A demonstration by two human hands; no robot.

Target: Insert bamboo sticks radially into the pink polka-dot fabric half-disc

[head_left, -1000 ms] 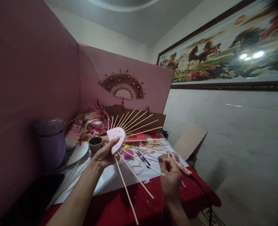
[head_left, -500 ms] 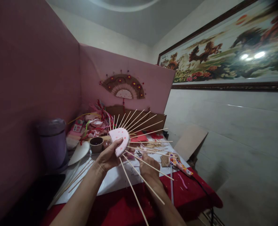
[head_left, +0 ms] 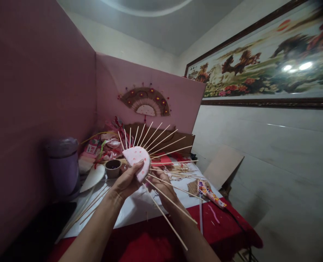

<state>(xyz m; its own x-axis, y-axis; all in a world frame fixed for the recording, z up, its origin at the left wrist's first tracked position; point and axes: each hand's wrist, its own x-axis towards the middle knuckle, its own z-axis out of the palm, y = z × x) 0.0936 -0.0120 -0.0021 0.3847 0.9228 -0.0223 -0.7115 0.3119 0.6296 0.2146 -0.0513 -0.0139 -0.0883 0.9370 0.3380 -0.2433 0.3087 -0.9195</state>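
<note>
A half-round padded piece [head_left: 136, 155], pale with pink spots, has thin wooden sticks [head_left: 166, 140] spreading from its curved edge like a fan frame. My left hand [head_left: 130, 178] grips its lower part, thumb pressed on the spotted face and the other fingers behind. Close to the lower right edge, my right hand [head_left: 162, 185] has its fingers closed in on the fan frame from behind the sticks. Its fingertips are partly hidden by the sticks and the padded piece.
A finished fan [head_left: 146, 102] hangs on the pink board. On the table are a dark cup [head_left: 113, 169], a white half-disc [head_left: 94, 179], loose sticks [head_left: 91, 205], a flower-patterned glue gun [head_left: 212, 194] with a cord, and red paper [head_left: 162, 160]. A purple bin [head_left: 63, 171] stands left.
My right hand has come up from the table beside the sticks to the fan frame. The frame has turned slightly counterclockwise, and the view has shifted a little.
</note>
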